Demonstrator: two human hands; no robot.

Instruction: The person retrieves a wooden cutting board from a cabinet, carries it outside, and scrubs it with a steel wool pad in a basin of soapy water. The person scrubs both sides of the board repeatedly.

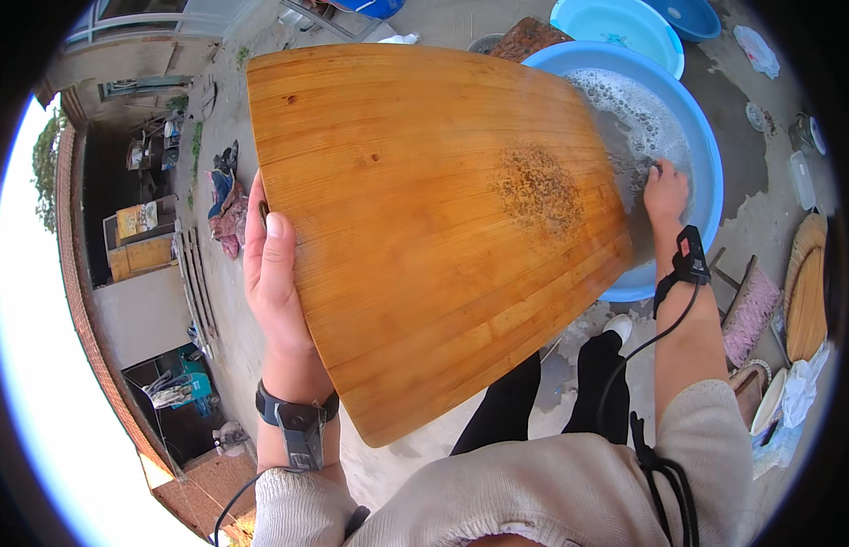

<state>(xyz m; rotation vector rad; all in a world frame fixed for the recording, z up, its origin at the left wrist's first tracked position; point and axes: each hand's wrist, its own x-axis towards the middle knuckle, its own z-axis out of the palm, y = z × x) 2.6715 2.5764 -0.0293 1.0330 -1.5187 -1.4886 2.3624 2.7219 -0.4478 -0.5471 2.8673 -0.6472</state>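
My left hand (277,273) grips the near left edge of a large wooden cutting board (411,219), thumb on its upper face. The board is tilted, with its far end over or in a blue plastic basin (708,157). A patch of dark speckled stains (539,190) marks the wood towards that end. Grey water with white suds (630,102) fills the basin. Over the water, beside the board's far edge, is my right hand (666,191), its fingers curled. Something small and dark shows at its fingertips, too unclear to name.
A turquoise basin (623,31) and a darker blue basin (688,17) stand behind. To the right are a stool with a pink cover (751,311) and round woven lids (807,287). Crumpled cloth (226,205) lies on the concrete at left. Cables run from both wrist devices.
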